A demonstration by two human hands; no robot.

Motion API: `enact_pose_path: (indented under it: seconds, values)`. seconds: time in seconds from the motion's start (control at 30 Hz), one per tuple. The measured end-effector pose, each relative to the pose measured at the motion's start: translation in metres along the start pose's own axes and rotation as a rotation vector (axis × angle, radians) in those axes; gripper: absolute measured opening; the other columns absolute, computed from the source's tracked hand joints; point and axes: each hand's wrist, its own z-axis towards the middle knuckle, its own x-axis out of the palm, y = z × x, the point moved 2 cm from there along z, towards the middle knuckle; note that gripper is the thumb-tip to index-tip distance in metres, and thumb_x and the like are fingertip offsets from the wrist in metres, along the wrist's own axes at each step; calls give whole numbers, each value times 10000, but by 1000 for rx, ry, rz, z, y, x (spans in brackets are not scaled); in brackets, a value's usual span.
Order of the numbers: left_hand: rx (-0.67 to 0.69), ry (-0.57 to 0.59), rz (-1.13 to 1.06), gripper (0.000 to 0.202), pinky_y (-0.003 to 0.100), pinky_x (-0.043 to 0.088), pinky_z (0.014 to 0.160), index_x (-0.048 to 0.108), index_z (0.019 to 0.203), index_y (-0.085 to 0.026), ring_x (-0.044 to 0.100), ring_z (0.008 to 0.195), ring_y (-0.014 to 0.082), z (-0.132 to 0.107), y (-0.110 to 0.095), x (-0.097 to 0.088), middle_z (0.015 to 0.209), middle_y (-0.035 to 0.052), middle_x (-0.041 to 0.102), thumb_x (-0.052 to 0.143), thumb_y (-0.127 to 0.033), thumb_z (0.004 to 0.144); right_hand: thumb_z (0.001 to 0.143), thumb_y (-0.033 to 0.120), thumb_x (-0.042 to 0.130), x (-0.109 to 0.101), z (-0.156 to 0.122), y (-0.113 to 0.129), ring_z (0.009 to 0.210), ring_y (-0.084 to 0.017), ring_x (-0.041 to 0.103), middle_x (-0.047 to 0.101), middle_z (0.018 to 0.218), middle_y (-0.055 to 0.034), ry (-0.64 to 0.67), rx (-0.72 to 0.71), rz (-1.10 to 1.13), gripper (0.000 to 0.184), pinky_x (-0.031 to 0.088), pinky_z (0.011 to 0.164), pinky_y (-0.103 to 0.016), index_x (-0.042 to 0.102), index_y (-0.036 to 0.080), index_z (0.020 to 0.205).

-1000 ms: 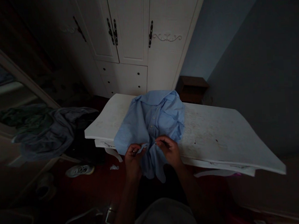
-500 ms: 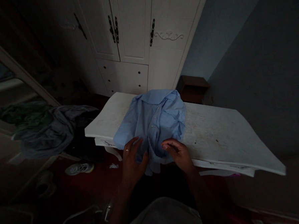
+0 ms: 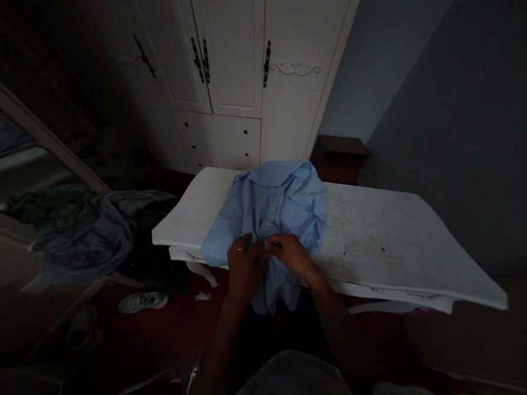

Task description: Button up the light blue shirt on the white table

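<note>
A light blue button-up shirt [image 3: 255, 204] lies on the white table [image 3: 366, 233], its collar end at the far side and its lower part hanging over the near edge. Both hands meet at the button front, low on the shirt. My left hand [image 3: 246, 263] pinches the cloth there, a ring on one finger. Close against it, my right hand [image 3: 290, 254] grips the other side of the placket with bent fingers. The fingertips cover the spot between them, so any button there is hidden. Above the hands, several small buttons show along the front.
Behind the table stands a white wardrobe [image 3: 234, 57] with dark handles. A small brown cabinet [image 3: 340, 152] sits by the wall. Grey and green clothes [image 3: 88, 230] are heaped at the left. A shoe [image 3: 143, 301] lies on the red floor.
Both hands, apart and loosely open before, have moved up and together and taken hold of the shirt's front. The hanging cloth has shifted a little.
</note>
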Motion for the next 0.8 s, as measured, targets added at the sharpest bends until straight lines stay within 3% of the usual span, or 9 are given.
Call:
enact_pose_path:
  seconds: [0.17, 0.4, 0.53, 0.63, 0.8]
  values:
    - [32, 11, -58, 263, 495, 469, 919, 695, 1110, -211, 570, 1120, 315, 5, -2, -1, 1218, 155, 624, 623, -293, 872, 838, 243, 627, -8, 0, -11, 778, -185, 688, 754, 833, -22, -69, -30, 192, 143, 512, 733, -304, 761, 224, 882]
    - [34, 42, -254, 222, 413, 494, 862, 703, 1020, -180, 640, 940, 244, 17, -8, 0, 989, 104, 715, 514, -174, 905, 792, 364, 676, -5, 4, -24, 732, -163, 672, 741, 810, -23, -151, 41, 403, 218, 534, 708, -287, 744, 197, 915]
    - [-8, 49, -331, 228, 405, 493, 853, 699, 1001, -180, 646, 914, 237, 20, -2, 3, 962, 95, 719, 490, -196, 909, 843, 318, 653, -8, 1, -17, 782, -156, 661, 725, 872, -25, -174, -65, 336, 292, 533, 754, -291, 704, 241, 1120]
    - [-33, 53, -408, 239, 399, 492, 852, 699, 998, -183, 649, 921, 234, 20, 2, 8, 961, 92, 723, 482, -241, 918, 898, 271, 591, -12, 0, -15, 896, -164, 646, 702, 956, -35, -144, -230, 208, 242, 516, 844, -320, 719, 275, 1104]
    - [-92, 78, -489, 258, 377, 486, 857, 706, 983, -194, 654, 934, 224, 20, 7, 12, 968, 82, 725, 473, -292, 930, 938, 200, 491, -18, 5, -26, 851, -169, 623, 644, 900, -51, -165, -335, 40, 285, 521, 785, -324, 758, 267, 1013]
